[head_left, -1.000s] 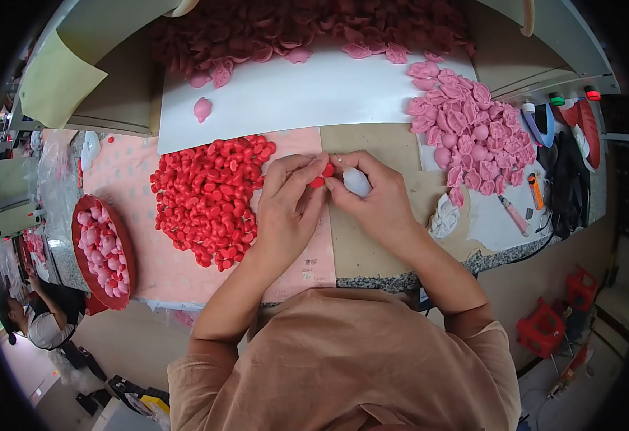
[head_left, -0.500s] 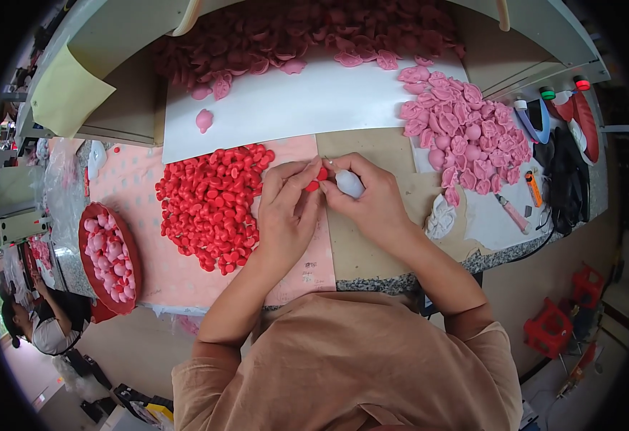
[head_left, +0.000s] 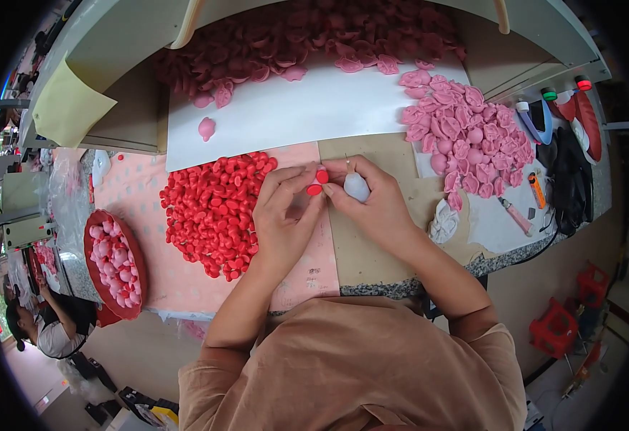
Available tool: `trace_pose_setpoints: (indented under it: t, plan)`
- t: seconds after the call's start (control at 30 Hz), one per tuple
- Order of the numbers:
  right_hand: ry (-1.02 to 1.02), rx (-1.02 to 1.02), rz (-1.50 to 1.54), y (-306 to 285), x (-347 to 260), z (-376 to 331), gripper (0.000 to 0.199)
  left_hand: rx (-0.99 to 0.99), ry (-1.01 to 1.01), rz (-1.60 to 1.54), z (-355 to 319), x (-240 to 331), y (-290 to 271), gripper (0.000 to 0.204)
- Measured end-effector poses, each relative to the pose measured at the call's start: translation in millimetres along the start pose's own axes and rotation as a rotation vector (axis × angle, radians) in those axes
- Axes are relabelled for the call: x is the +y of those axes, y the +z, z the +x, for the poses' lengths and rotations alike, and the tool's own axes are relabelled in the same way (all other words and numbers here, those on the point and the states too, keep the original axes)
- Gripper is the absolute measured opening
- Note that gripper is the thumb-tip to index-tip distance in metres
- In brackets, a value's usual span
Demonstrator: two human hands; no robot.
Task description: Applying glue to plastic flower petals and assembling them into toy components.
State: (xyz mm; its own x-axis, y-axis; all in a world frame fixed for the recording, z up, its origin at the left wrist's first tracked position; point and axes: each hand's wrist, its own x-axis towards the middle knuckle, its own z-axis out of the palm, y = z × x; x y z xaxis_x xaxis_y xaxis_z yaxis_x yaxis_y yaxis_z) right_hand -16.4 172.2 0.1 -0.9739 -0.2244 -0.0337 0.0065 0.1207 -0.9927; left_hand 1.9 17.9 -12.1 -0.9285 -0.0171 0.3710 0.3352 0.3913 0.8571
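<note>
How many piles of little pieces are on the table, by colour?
Red piles: 1, the red pile beside the left hand.
Pink piles: 2, the back pile and the right pile.
Total: 3 piles, plus a red tray of pink pieces.
The right hand holds a white piece.

my worktable (head_left: 393, 289) has a speckled stone edge; a grey shelf (head_left: 544, 36) runs behind it, and red stools (head_left: 555, 332) stand on the brown floor (head_left: 544, 276).

Frame centre: left hand (head_left: 283, 215) pinching small red pieces (head_left: 319, 182), right hand (head_left: 376, 204) gripping a whitish blob (head_left: 356, 187), red heap (head_left: 216, 212) left.
</note>
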Motion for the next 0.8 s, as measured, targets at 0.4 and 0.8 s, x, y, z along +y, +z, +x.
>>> trace_pose_setpoints:
  t: [0.4,0.8]
  plan:
    - [0.060,-0.090,0.164,-6.9,2.1,5.0,0.027,-0.009,-0.267,-0.519,1.1,4.8,3.6,0.034]
    - [0.261,-0.240,0.609,-7.2,-2.7,3.2,0.037,-0.047,-0.399,-0.695,0.3,1.6,-3.3,0.034]
